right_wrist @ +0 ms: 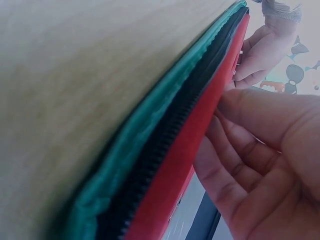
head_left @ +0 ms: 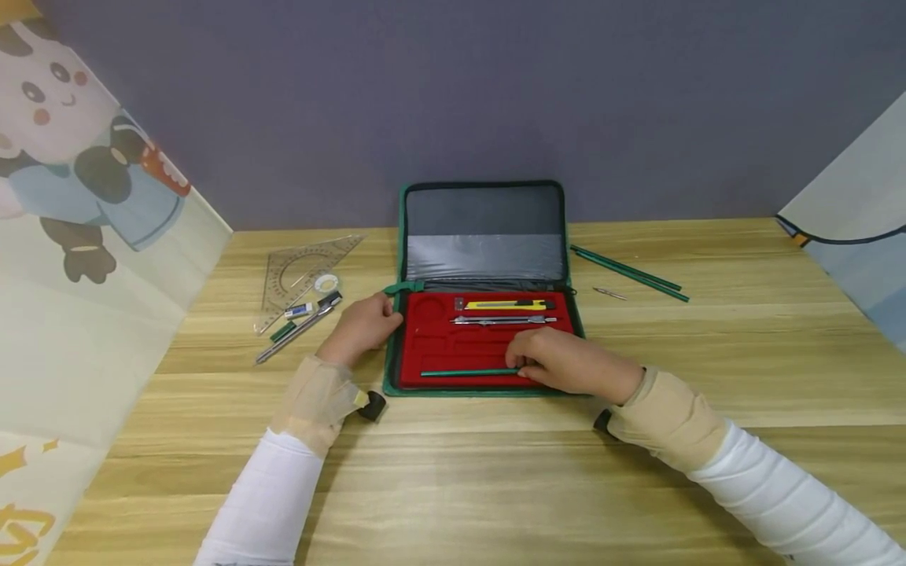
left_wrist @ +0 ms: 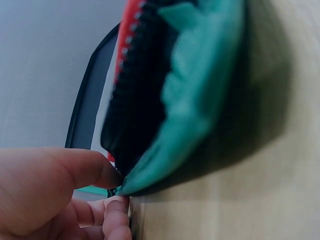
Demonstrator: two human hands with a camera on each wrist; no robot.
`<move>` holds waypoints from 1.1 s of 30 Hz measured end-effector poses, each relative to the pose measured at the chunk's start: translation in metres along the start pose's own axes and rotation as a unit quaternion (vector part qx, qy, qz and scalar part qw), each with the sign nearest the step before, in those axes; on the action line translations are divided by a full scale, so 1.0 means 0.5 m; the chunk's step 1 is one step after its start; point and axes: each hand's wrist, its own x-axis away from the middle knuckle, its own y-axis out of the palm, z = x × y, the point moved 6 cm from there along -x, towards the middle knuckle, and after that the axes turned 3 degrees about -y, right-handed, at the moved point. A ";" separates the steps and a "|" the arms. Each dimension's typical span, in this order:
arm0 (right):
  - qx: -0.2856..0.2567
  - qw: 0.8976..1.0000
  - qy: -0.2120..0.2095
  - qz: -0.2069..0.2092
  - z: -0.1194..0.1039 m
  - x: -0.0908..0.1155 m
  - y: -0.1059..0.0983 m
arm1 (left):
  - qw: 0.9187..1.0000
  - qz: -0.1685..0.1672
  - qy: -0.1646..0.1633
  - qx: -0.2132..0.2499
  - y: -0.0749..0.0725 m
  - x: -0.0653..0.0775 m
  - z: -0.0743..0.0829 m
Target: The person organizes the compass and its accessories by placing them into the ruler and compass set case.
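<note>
A green zip case (head_left: 392, 376) lies unfolded, its lid (head_left: 485, 211) leaning back and a red moulded tray (head_left: 428, 342) in its base. My right hand (head_left: 566, 360) pinches the right end of a green pencil (head_left: 463, 373) lying along the tray's front slot. In the right wrist view the thumb (right_wrist: 255, 107) and fingers sit at the red tray's edge; the pencil is hidden there. With thumb and fingers my left hand (head_left: 362, 326) grips the case's left edge, beside the zip (left_wrist: 135, 100). A yellow utility knife (head_left: 495, 305) and a metal compass (head_left: 502, 320) rest in tray slots.
To the left lie a clear set square (head_left: 272, 275), a small white ring (head_left: 326, 284), an eraser (head_left: 299, 310), a short green piece (head_left: 283, 331) and a metal drawing instrument (head_left: 293, 332). Two green pencils (head_left: 630, 273) and a small metal tip (head_left: 609, 293) lie right. A grey partition (head_left: 481, 94) stands behind.
</note>
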 end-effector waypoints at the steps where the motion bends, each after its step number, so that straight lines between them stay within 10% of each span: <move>1: -0.001 1.000 -0.001 -0.001 0.000 0.000 0.000 | 1.000 0.000 0.000 0.001 0.000 0.000 -0.001; 33: 0.002 0.998 0.041 0.056 0.028 0.033 -0.035 | 1.000 -0.004 0.002 -0.001 0.000 0.001 0.001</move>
